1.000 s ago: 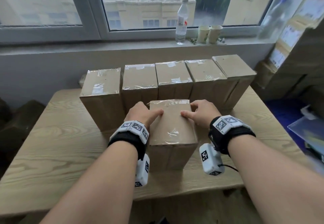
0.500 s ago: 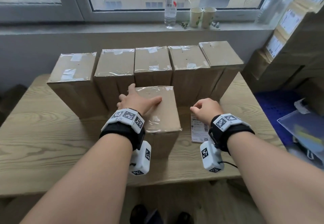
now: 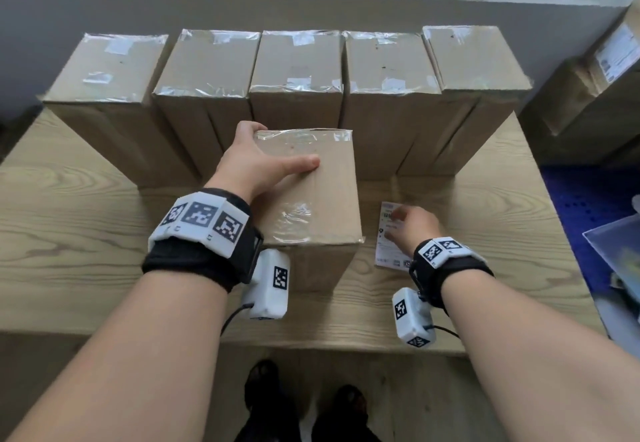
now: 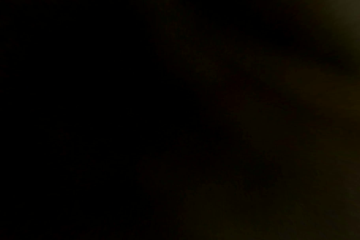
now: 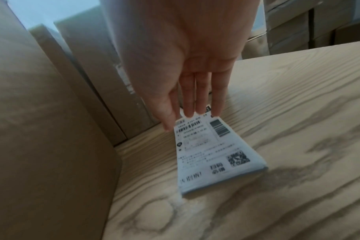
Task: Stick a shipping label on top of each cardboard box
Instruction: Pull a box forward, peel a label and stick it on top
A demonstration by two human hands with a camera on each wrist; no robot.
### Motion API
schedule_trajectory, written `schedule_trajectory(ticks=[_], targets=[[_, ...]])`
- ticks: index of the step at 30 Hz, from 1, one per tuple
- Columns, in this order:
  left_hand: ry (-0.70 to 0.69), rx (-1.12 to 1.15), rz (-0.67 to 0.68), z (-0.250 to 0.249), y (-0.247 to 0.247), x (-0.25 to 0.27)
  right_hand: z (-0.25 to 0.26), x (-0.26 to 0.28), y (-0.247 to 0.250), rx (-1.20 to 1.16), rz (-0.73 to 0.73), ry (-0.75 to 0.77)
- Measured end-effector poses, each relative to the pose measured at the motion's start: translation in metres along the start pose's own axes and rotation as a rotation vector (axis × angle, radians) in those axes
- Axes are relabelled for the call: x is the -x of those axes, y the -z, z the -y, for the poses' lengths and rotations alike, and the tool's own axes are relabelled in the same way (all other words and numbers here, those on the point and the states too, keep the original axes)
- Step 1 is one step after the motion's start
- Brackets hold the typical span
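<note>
Label stack (image 5: 212, 155) flat on the desk (image 3: 86, 220), just right of the front box (image 3: 322, 195), long axis running away from the person. Right hand (image 5: 185, 68), fingers straight, reaches its far end, holding nothing. Left hand (image 3: 256, 161) rests flat on the box top.

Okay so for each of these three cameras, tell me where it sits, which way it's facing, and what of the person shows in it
Head: worn high, looking down at the front box on the wooden table; shows both forearms, left hand on that box, right hand, shoes.
Left wrist: almost black; nothing can be made out.
Right wrist: under the right wrist, looking along the straight fingers to the label stack; shows only the palm and fingers.
Shared: head and right wrist both show the stack, table and boxes.
</note>
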State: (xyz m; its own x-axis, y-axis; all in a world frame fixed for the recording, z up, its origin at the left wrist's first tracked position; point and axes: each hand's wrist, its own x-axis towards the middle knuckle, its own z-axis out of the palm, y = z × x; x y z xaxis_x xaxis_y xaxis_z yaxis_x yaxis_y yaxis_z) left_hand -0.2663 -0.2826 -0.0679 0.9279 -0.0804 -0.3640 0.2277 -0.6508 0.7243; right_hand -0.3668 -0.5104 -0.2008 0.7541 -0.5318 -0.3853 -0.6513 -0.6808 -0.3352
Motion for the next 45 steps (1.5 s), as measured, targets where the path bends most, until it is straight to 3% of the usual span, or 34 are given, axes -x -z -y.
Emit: schedule_trajectory(ticks=[6,11,17,23,30,36,45], targets=[[-0.004,0.022,-0.015,0.0,-0.001,-0.002,-0.003,-0.023,-0.018,0.277,0.127,0.103],[0.002,0.035,-0.019,0.0,-0.001,-0.003,-0.009,-0.031,-0.029,0.254,0.197,0.065],[0.003,0.025,-0.019,-0.001,-0.001,-0.003,-0.004,-0.028,-0.025,0.19,0.061,0.037],[0.0,0.032,-0.02,0.002,-0.001,-0.001,-0.004,-0.023,-0.023,0.306,-0.086,-0.006],[-0.006,0.015,-0.011,0.001,-0.001,0.001,-0.002,-0.017,-0.009,0.312,-0.023,-0.005],[-0.005,0.003,0.001,-0.002,0.002,0.004,-0.004,-0.01,0.002,0.265,-0.11,0.033],[-0.011,-0.018,-0.006,-0.002,0.001,0.006,-0.007,-0.003,0.021,0.07,-0.088,-0.003]])
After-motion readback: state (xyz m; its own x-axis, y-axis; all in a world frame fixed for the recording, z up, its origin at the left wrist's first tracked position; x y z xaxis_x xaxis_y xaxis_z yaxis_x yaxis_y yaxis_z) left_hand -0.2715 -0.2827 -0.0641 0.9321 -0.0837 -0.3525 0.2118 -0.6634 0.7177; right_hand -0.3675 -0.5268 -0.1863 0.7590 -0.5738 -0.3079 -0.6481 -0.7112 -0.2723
